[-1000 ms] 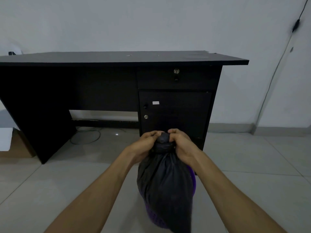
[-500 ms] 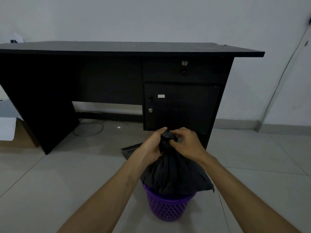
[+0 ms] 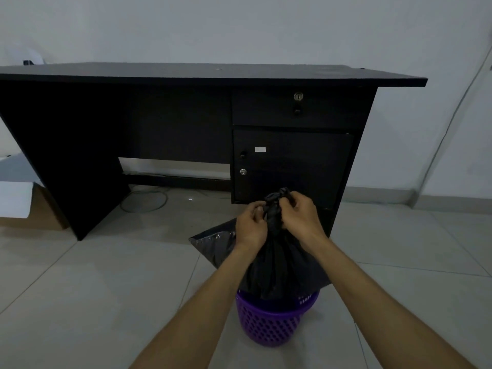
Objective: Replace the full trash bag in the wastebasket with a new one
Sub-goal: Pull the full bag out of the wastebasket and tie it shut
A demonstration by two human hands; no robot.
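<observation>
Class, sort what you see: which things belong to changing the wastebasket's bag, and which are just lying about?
Belongs to the job: full black trash bag, its neck in the grip of the left hand and right hand; purple wastebasket; flat dark bag on the floor, probably the new one.

Just lying about: black desk; cardboard box; cable loop on the floor.

ahead: desk (image 3: 292, 161) blocks | left, right: floor (image 3: 93, 288) open
</observation>
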